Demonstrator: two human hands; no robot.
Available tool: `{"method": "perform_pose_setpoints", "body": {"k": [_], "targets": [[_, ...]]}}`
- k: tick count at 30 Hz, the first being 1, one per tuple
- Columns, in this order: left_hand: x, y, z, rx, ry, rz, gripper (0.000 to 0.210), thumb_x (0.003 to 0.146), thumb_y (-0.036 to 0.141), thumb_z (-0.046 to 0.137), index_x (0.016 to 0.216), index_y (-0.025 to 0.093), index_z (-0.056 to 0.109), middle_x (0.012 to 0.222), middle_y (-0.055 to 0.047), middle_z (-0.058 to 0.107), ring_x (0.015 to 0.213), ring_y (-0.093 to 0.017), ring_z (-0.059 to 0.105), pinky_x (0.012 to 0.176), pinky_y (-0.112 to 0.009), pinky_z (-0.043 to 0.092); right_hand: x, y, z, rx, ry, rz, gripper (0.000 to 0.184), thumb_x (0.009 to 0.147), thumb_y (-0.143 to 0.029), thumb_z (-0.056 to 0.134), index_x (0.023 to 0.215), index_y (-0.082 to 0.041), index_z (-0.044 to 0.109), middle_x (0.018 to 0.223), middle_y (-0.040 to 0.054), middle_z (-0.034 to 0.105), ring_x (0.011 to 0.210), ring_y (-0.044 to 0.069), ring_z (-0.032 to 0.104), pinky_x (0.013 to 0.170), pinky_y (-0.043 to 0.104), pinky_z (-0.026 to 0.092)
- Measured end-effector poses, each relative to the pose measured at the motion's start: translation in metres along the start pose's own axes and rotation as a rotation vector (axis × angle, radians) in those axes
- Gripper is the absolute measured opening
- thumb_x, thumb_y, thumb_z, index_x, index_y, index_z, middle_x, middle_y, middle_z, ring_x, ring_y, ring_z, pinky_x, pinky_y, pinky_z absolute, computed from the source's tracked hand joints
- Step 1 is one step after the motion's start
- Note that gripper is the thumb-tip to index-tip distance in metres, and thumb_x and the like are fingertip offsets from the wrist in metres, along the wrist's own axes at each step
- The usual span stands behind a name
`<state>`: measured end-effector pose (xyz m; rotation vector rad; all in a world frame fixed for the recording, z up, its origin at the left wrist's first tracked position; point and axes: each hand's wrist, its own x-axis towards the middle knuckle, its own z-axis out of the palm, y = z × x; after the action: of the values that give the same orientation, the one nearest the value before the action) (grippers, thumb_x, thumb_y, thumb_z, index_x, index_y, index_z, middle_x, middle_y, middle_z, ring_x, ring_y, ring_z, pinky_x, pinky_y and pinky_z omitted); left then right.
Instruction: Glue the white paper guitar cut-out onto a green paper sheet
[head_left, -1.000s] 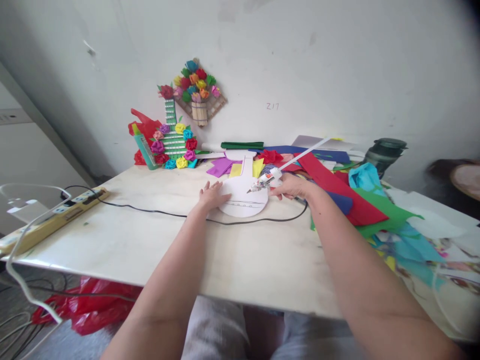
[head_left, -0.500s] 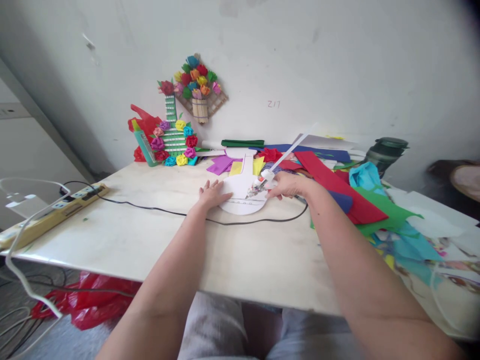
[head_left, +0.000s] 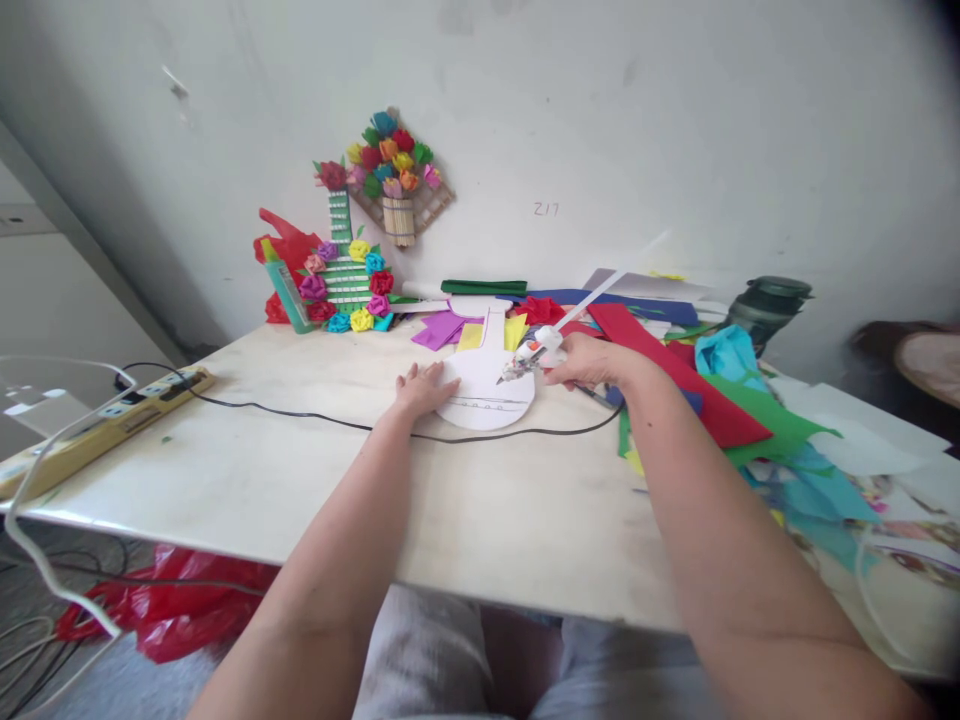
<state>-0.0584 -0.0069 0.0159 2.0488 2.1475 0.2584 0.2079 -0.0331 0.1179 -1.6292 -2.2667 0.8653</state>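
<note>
A white paper cutout (head_left: pixel 480 385) with a round body and a narrow neck lies flat on the table, with pencil lines and small circles drawn across its lower part. My left hand (head_left: pixel 424 387) rests with spread fingers on its left edge. In my right hand (head_left: pixel 589 362) is a white hot glue gun (head_left: pixel 534 352), its nozzle pointing down-left just over the round body. A long white glue stick (head_left: pixel 592 300) sticks out of the gun's back end. Whether the nozzle touches the paper I cannot tell.
A black cord (head_left: pixel 300 410) crosses the table from the yellow power strip (head_left: pixel 112 425). Coloured paper sheets (head_left: pixel 675 370) pile up on the right, near a dark green bottle (head_left: pixel 772 310). At the back left stand a flower-trimmed guitar craft (head_left: pixel 349 285) and a glue bottle (head_left: pixel 288 290).
My right hand has shifted slightly to the right and up with the glue gun, so the nozzle is farther from the drawn lines. My left hand has barely moved.
</note>
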Motion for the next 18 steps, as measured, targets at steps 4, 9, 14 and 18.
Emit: {"method": "perform_pose_setpoints", "body": {"k": [4,9,14,18], "targets": [[0.0004,-0.0002,-0.0003,0.007,0.000,-0.007,0.074,0.071,0.067,0.026,0.134,0.027,0.025,0.139,-0.005,0.028,0.130,-0.026,0.010,0.102,-0.048,0.010,-0.0076,-0.0018,-0.0056,-0.019,0.036,0.017,0.024,0.062,-0.027,0.065,0.079,-0.014,0.054,0.047,-0.0027,0.050,0.039,0.006,0.041,0.037,0.017,0.031],[-0.0016,0.0000,-0.0020,0.005,0.000,-0.006,0.074,0.071,0.066,0.027,0.134,0.026,0.025,0.138,-0.006,0.031,0.130,-0.026,0.012,0.102,-0.047,0.011,-0.0070,-0.0019,-0.0055,-0.072,0.011,0.035,0.021,0.063,-0.026,0.064,0.078,-0.014,0.055,0.047,-0.0024,0.050,0.038,0.007,0.042,0.037,0.018,0.031],[-0.0018,-0.0005,-0.0023,0.019,0.001,0.001,0.077,0.070,0.068,0.028,0.134,0.025,0.025,0.137,-0.006,0.032,0.130,-0.026,0.013,0.102,-0.047,0.012,-0.0008,0.0033,-0.0039,-0.089,-0.031,0.044,0.022,0.063,-0.026,0.063,0.079,-0.013,0.055,0.048,-0.0017,0.052,0.037,0.007,0.041,0.036,0.018,0.031],[-0.0010,-0.0007,-0.0021,0.022,-0.005,-0.002,0.081,0.068,0.070,0.028,0.135,0.024,0.022,0.137,-0.007,0.033,0.130,-0.026,0.012,0.102,-0.047,0.013,0.0009,0.0032,-0.0028,-0.115,-0.054,0.069,0.024,0.063,-0.027,0.063,0.081,-0.013,0.055,0.050,-0.0009,0.053,0.037,0.007,0.042,0.036,0.018,0.032]]}}
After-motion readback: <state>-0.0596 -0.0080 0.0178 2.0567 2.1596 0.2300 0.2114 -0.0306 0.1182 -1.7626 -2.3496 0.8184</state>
